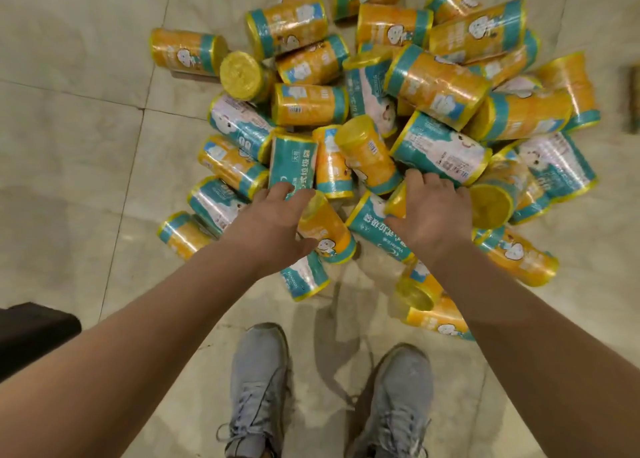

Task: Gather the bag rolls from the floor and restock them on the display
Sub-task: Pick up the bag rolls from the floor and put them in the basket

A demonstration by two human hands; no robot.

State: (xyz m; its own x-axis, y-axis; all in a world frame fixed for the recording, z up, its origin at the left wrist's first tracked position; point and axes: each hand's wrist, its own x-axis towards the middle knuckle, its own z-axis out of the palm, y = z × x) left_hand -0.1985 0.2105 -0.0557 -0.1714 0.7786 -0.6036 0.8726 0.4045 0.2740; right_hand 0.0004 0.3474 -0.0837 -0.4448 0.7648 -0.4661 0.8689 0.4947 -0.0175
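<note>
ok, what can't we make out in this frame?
Head view only:
- Right hand: its own back covers the fingertips, so its grip is unclear.
- Pile of rolls: upper rolls bury lower ones, so no count is possible.
- Display: not in frame.
- Dark object: cut off by the left edge, unidentifiable.
- Brownish object: cut off by the right edge and blurred.
- Label print: mostly too small or blurred.

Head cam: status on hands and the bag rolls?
Left hand grips orange-and-teal wrapped cylindrical bag roll. Right hand curls round yellow-ended roll, mostly hidden. Heap of matching rolls on beige tiled floor. Display not in view.
</note>
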